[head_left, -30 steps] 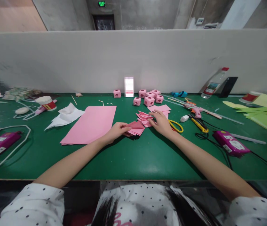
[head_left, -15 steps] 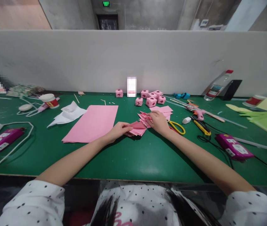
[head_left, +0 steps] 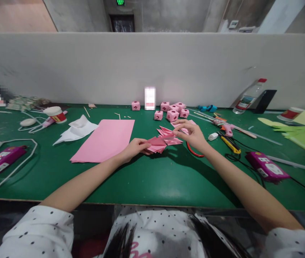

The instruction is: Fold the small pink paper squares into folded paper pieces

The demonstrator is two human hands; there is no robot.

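Note:
My left hand (head_left: 136, 148) is closed on a fanned bunch of folded pink paper pieces (head_left: 156, 146), held just above the table. To its right, my right hand (head_left: 191, 133) pinches a folded pink paper piece (head_left: 168, 136) between thumb and fingertips, over the bunch. Other folded pink pieces lie behind, partly covered by this hand. The red handle of scissors (head_left: 194, 153) shows below my right hand, and the rest of them is hidden. A stack of pink paper sheets (head_left: 106, 139) lies left of my left hand.
Several pink paper cubes (head_left: 172, 115) stand at the back near a lit phone (head_left: 150, 98). White crumpled paper (head_left: 77, 129) and a paper cup (head_left: 56, 114) are left. A cutter (head_left: 231, 144), glue gun (head_left: 228, 129), purple power strip (head_left: 267, 167) and bottle (head_left: 249, 98) stand or lie right.
My right hand has lifted from the pile of folded pieces and shifted right, with a folded piece in its fingertips. My left hand keeps its bunch in nearly the same place.

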